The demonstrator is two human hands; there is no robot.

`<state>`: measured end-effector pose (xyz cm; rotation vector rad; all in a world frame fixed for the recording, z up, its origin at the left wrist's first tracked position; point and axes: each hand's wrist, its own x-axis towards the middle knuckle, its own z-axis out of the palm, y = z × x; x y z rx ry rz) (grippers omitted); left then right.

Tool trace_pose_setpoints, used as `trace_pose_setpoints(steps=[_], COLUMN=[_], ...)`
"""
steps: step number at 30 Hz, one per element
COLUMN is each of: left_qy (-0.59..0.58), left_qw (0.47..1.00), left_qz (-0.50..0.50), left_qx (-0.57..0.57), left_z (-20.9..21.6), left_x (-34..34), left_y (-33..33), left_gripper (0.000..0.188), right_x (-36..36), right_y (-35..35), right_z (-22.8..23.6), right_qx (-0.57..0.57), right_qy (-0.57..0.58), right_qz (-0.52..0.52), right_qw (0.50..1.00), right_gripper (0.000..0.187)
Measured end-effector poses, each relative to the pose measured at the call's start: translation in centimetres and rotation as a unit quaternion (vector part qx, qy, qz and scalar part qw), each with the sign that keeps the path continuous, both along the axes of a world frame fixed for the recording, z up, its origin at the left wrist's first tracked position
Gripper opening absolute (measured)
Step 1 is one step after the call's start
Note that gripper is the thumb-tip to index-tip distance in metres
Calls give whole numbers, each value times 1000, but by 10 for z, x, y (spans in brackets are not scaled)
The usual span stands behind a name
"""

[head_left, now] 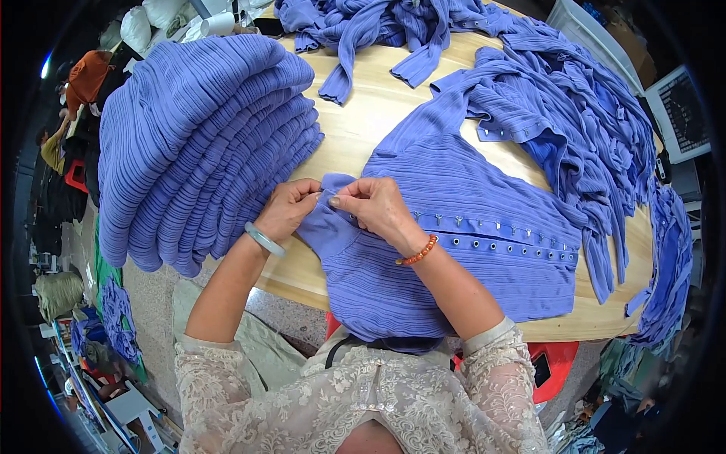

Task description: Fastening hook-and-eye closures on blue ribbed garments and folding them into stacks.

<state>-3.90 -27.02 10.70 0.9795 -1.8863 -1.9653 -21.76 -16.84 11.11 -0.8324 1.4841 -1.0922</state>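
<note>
A ribbed blue-violet cardigan (408, 280) lies spread before me, its collar end to the left. A row of small metal hooks and a row of eyelets run along its front opening. At the collar (329, 216), my left hand (287, 212) pinches the edge between thumb and fingers. Close beside it, my right hand (378, 210) is closed in a pinch on the same collar, just above the hooks. Whatever small part lies between the fingertips is hidden. A bangle circles my left wrist and an orange bead bracelet my right.
Left of my hands rises a tall stack of folded blue-violet knits (204, 144). Loose cardigans (560, 113) are heaped at the far and right sides of the wooden table (363, 76). A plastic crate (597, 38) stands far right, and a red stool (556, 367) is below the table edge.
</note>
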Motion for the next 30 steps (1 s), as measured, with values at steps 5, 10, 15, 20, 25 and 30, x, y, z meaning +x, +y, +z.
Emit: trace_pose_setpoints(steps=[5,10,15,20,25,30], left_qy=[-8,-13,-24,-62,4,5], left_qw=[1000,999,998,995,999,998], left_qz=[2,14,34,9,48,60], left_qx=[-23,-25,-42,-82,-17,15], left_z=[-4,-4,4,-16,-12,-20], left_x=[-1,-4,-6,-4,-2,-7], left_y=[0,-3,1,-2,6,8], left_gripper=[17,16,12,11,17,14], right_x=[-3,-5,-7,-10,-12,-13], right_y=[-3,-7,-8,-4,-6,-3], right_z=[-6,0,0,-15,-6,3], right_qx=[-9,8,1,14,43,74], right_qy=[-10,11,14,-27,-53,-18], right_qz=[5,9,26,31,50,41], right_qw=[1000,1000,1000,999,996,996], right_gripper=[19,19,22,23,22,20])
